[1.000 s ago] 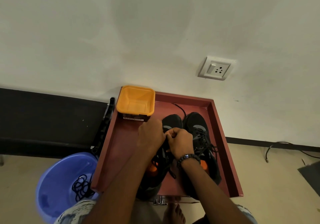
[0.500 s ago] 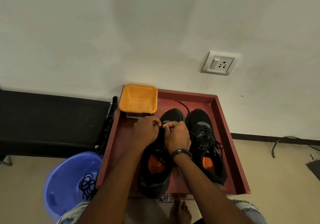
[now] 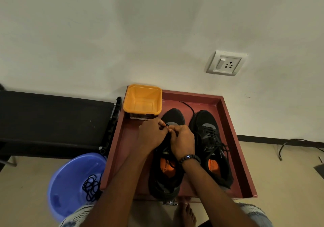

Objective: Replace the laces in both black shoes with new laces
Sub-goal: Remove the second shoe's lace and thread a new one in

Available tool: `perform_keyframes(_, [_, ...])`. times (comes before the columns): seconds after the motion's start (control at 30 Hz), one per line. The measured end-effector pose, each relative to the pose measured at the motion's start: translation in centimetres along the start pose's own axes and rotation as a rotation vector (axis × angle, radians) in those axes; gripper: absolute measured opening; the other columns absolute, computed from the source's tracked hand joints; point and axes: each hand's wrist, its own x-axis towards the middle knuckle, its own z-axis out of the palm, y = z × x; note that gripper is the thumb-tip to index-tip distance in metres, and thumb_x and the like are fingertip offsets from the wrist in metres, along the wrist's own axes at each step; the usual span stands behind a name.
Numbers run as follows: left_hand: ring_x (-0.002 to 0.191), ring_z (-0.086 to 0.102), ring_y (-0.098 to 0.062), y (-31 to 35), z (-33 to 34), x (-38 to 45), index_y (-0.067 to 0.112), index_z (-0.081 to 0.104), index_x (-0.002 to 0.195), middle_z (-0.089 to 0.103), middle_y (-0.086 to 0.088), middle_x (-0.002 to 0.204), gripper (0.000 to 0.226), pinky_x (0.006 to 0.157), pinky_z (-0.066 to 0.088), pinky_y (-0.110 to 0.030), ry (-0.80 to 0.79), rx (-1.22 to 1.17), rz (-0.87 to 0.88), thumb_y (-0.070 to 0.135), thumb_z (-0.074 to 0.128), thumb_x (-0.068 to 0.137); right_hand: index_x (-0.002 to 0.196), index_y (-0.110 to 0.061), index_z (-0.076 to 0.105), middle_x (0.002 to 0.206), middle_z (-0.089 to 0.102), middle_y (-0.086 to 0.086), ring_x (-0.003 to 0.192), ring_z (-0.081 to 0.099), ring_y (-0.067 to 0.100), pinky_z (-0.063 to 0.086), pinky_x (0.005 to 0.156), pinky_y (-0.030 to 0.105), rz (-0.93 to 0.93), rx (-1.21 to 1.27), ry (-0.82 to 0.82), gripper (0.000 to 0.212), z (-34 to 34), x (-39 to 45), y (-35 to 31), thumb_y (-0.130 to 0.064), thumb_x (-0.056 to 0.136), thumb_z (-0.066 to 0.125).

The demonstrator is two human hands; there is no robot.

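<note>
I saw the left hand (image 3: 152, 133) and right hand (image 3: 182, 140) pinching a thin black lace (image 3: 166, 125) between fingertips over the left black mesh shoe (image 3: 172, 118) (orange insole), beside its laced twin (image 3: 208, 139) in the dark-red rectangular tray (image 3: 229, 135).

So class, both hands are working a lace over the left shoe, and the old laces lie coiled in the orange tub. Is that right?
Not quite. The head view shows the orange tub holding nothing; the coiled laces lie in the blue basin. Both the left hand and right hand do pinch a lace over the left shoe.
</note>
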Motion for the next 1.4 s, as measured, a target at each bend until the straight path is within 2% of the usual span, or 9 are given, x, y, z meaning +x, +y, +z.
perform_keyframes(0.13, [0.097, 0.066, -0.009, -0.2, -0.1, -0.1, 0.021, 0.07, 0.109, 0.073, 0.005, 0.105, 0.021, 0.076, 0.043, -0.019, -0.007, -0.011, 0.006, 0.032, 0.067, 0.091, 0.101, -0.033, 0.071, 0.097, 0.072, -0.008, 0.091, 0.067, 0.014, 0.057, 0.08, 0.034, 0.081, 0.09, 0.076, 0.016, -0.2, -0.5, 0.0, -0.022, 0.093, 0.062])
perform_keyframes(0.3, [0.103, 0.065, -0.01, -0.7, 0.0, 0.2, 0.024, 0.07, 0.116, 0.071, 0.004, 0.112, 0.023, 0.079, 0.042, -0.019, -0.025, -0.036, 0.017, 0.032, 0.059, 0.097, 0.098, -0.032, 0.041, 0.087, 0.068, -0.006, 0.081, 0.065, 0.019, 0.054, 0.073, 0.039, 0.197, 0.15, 0.129, 0.025, -0.1, -0.1, -0.8, -0.025, 0.092, 0.064])
perform_keyframes(0.4, [0.102, 0.063, -0.012, -1.3, 0.0, 0.4, 0.025, 0.07, 0.117, 0.069, 0.003, 0.115, 0.027, 0.08, 0.042, -0.021, -0.049, -0.03, 0.027, 0.025, 0.048, 0.102, 0.096, -0.031, 0.042, 0.087, 0.069, -0.005, 0.08, 0.062, 0.02, 0.051, 0.07, 0.036, 0.284, 0.177, 0.15, 0.024, 0.0, 0.2, -1.1, -0.029, 0.09, 0.065])
perform_keyframes(0.6, [0.087, 0.067, -0.006, -2.5, 0.4, 0.7, 0.029, 0.073, 0.102, 0.072, 0.009, 0.094, 0.013, 0.083, 0.059, -0.037, -0.045, -0.224, -0.056, 0.024, 0.068, 0.091, 0.081, -0.029, 0.052, 0.077, 0.066, -0.009, 0.077, 0.06, 0.017, 0.046, 0.065, 0.031, 0.266, 0.122, 0.088, 0.018, -0.3, 0.8, -1.5, -0.034, 0.09, 0.066])
perform_keyframes(0.87, [0.08, 0.059, -0.003, -1.4, 1.0, 0.3, 0.019, 0.063, 0.101, 0.063, 0.01, 0.092, 0.008, 0.068, 0.044, -0.019, 0.15, -0.235, -0.051, 0.018, 0.055, 0.1, 0.103, -0.023, 0.056, 0.084, 0.066, -0.013, 0.083, 0.062, 0.011, 0.048, 0.073, 0.029, 0.111, 0.167, -0.12, 0.011, -2.4, 0.5, -0.9, -0.031, 0.096, 0.059])
perform_keyframes(1.0, [0.09, 0.069, -0.015, -1.0, -1.6, 0.4, 0.021, 0.048, 0.102, 0.07, -0.003, 0.106, 0.008, 0.078, 0.057, -0.03, 0.298, -0.829, -0.172, 0.014, 0.046, 0.104, 0.111, -0.023, 0.054, 0.091, 0.069, -0.018, 0.087, 0.062, 0.0, 0.049, 0.079, 0.024, 0.076, 0.175, -0.227, 0.025, -3.4, 0.3, -0.8, -0.038, 0.094, 0.063])
perform_keyframes(1.13, [0.08, 0.072, -0.022, -2.2, -5.7, 0.5, 0.013, 0.046, 0.104, 0.068, -0.012, 0.089, 0.012, 0.077, 0.06, -0.034, 0.532, -1.409, -0.233, 0.002, 0.04, 0.103, 0.115, -0.025, 0.054, 0.103, 0.071, -0.017, 0.096, 0.063, 0.002, 0.045, 0.078, 0.016, 0.021, 0.127, -0.317, 0.038, -4.0, 0.3, -0.7, -0.049, 0.088, 0.067])
perform_keyframes(1.23, [0.068, 0.065, -0.015, -3.9, -6.8, 0.1, 0.009, 0.045, 0.111, 0.061, -0.008, 0.08, 0.013, 0.073, 0.057, -0.032, 0.647, -1.389, -0.252, 0.002, 0.038, 0.103, 0.121, -0.026, 0.054, 0.106, 0.068, -0.014, 0.097, 0.063, 0.006, 0.049, 0.081, 0.02, -0.017, 0.054, -0.352, 0.041, -4.3, 0.4, -0.9, -0.046, 0.088, 0.068])
perform_keyframes(1.4, [0.071, 0.071, -0.015, -3.1, -6.1, -1.3, 0.009, 0.046, 0.119, 0.068, -0.006, 0.086, 0.015, 0.072, 0.058, -0.032, 0.422, -1.318, -0.188, 0.015, 0.044, 0.105, 0.132, -0.034, 0.056, 0.121, 0.052, -0.002, 0.112, 0.052, 0.016, 0.049, 0.093, 0.035, -0.321, -0.383, -0.284, 0.042, -4.2, 1.5, -3.4, -0.039, 0.091, 0.065])
